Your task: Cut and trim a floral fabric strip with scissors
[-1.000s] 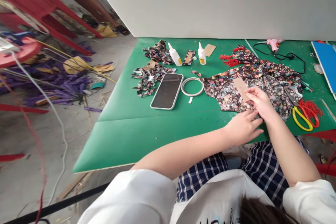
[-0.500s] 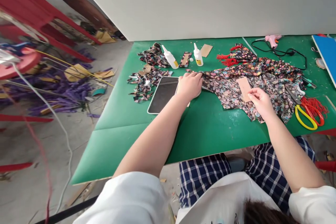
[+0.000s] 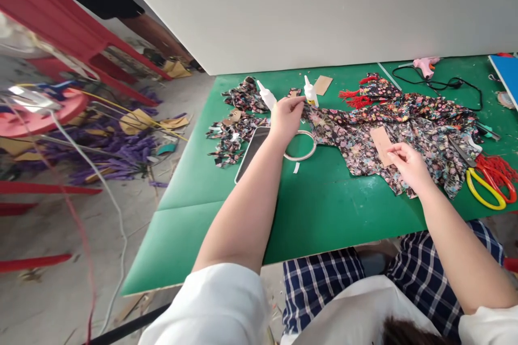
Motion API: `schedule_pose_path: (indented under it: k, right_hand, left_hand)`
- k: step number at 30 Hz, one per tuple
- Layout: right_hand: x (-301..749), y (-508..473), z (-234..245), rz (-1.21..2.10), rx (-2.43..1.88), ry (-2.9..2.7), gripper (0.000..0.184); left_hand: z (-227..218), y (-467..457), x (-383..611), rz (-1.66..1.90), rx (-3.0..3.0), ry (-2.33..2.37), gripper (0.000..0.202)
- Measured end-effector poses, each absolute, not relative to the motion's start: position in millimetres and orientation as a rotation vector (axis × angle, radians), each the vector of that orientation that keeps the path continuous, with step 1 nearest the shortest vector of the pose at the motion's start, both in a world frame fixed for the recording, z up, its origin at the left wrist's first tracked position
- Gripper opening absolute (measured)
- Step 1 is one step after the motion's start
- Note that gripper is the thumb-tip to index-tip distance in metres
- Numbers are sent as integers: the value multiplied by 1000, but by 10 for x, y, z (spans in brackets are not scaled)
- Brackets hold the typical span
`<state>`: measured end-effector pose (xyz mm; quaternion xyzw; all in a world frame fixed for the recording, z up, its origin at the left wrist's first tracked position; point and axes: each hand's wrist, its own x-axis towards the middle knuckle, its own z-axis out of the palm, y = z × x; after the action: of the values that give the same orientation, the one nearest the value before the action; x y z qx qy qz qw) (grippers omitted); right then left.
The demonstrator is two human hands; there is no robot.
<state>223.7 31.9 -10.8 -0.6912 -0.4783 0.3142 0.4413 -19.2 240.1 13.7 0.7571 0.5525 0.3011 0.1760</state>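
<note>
My left hand [image 3: 287, 117] is stretched out over the table, its fingers extended towards a white glue bottle [image 3: 311, 95] and the left end of a dark floral cloth [image 3: 356, 143]. Whether the fingertips touch either one is unclear. Between thumb and fingers, my right hand [image 3: 408, 163] holds a small tan cardboard piece [image 3: 380, 145] above the cloth. Just below my left hand lies a pale ring [image 3: 304, 157], partly covered by the wrist. A tablet-like device [image 3: 251, 152] is half hidden behind my left forearm.
Another glue bottle [image 3: 266, 96] stands left of my hand, near cut floral scraps [image 3: 226, 143]. Scissors [image 3: 488, 188] with red and yellow handles lie at the right, beside red tassels [image 3: 497, 168]. A pink glue gun [image 3: 426, 67] rests at the back. A white panel [image 3: 324, 11] borders the table.
My left hand has lifted off the ring and moved up towards the glue bottle, uncovering the ring. The right hand still holds the cardboard. The view has shifted slightly.
</note>
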Motion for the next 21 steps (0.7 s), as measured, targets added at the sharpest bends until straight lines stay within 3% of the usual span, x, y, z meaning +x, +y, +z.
schedule_pose_path:
  k: [8, 16, 21]
  right_hand:
    - [2327, 253, -70, 648, -1838, -1095, 14]
    - [2316, 242, -11, 571, -1855, -1069, 8]
    - [2309, 240, -7, 586, -1748, -991, 12]
  left_hand:
    - [512, 2096, -175, 905, 1968, 1206, 33]
    - [493, 2111, -228, 24, 2418, 1690, 33]
    - [667, 1916, -135, 274, 2575, 1575, 35]
